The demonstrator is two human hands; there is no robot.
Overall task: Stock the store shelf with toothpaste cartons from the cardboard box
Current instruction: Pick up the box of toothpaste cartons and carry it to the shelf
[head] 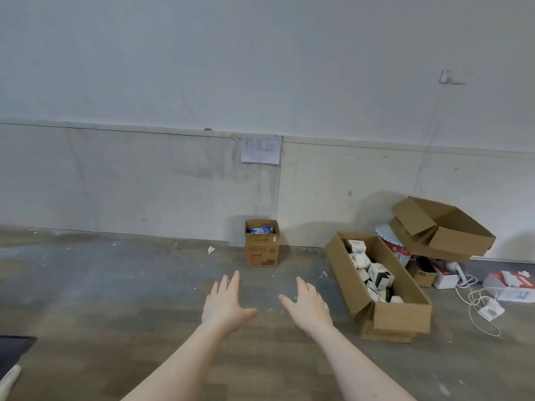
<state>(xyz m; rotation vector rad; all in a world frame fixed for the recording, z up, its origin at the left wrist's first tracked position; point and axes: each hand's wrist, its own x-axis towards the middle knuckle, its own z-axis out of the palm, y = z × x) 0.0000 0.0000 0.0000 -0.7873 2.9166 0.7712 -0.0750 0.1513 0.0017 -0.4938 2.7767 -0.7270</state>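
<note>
A person's left hand and right hand reach forward over a worn wood-plank floor, both with fingers straight and spread wide, holding nothing, palms down and a little apart from each other. The target appears to be the small upright cardboard box standing against the grey wall, directly below a handwritten paper sign; its top is open and blue-and-white packages, likely the toothpaste cartons, show inside, too small to read. The box sits well ahead of both hands, so the step in hand looks like the approach. Done well, it means closing in squarely, lowering to the box, and either taking it by its two sides with flat palms or drawing cartons out from the open top a few at a time so none are crushed. The box is tall and narrow with printed brown sides, and would probably tip if grabbed by one flap. To the right lies a long open carton of white-and-black packs, with empty boxes stacked beyond it and a white cable trailing on the floor, a possible trip hazard. No store shelf is in view.
</note>
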